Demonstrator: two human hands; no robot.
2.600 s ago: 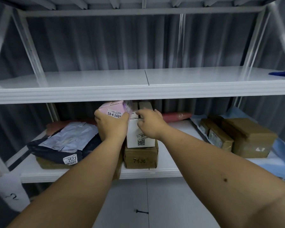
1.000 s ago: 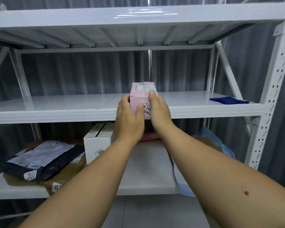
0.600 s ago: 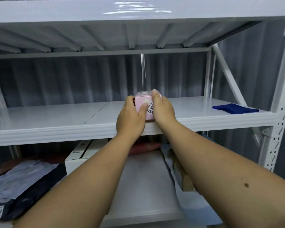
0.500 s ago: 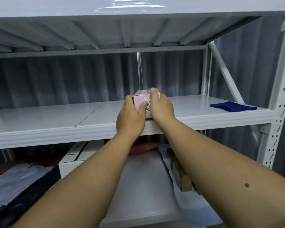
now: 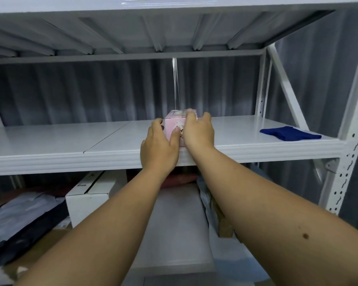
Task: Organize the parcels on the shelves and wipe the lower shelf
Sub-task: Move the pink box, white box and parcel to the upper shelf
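- head view: the pink box (image 5: pixel 175 126) is set on the middle shelf (image 5: pixel 50 139), near the front edge, just right of the seam between the panels.
- left hand (image 5: pixel 158 147) is laid vs the box's left and front face, fingers mostly straight, thumb up the front; more a press than a clasp.
- right hand (image 5: pixel 198 133) is curled over the box's top right corner, fingers wrapped onto the top; a light hold is judged.
- step in hand is judged as seating the box: it should be pushed back from the lip w/ flat palms, squared to the edge, label kept facing out, then both hands drawn off straight so it isn't dragged along.
- the cloth (image 5: pixel 289 134) lies well apart at the shelf's right end; it will be wanted for the lower shelf (image 5: pixel 180 234).
- white box (image 5: pixel 91 193), dark bag (image 5: pixel 23 221) and brown boxes (image 5: pixel 223 223) are left below, not yet sorted.
- hidden: most of the box's front and label is covered by the hands; its base contact w/ the shelf can't be seen.
- lower shelf's back is blocked by the middle shelf and arms; a reddish item (image 5: pixel 182 179) there is too dim to id.
- bag is cut off at left.
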